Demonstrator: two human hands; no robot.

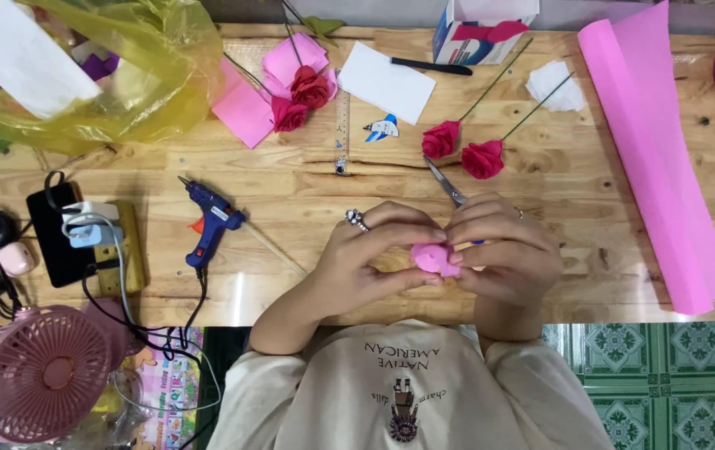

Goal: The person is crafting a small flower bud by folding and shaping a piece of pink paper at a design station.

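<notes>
Together, left hand (366,258) and right hand (503,254) pinch a pink paper rosebud (434,258).

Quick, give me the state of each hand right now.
Left hand: fingers closed on the small pink paper piece.
Right hand: fingers pinching the same pink paper piece.

wooden table (291,187), green patterned floor tiles (666,367)
</notes>
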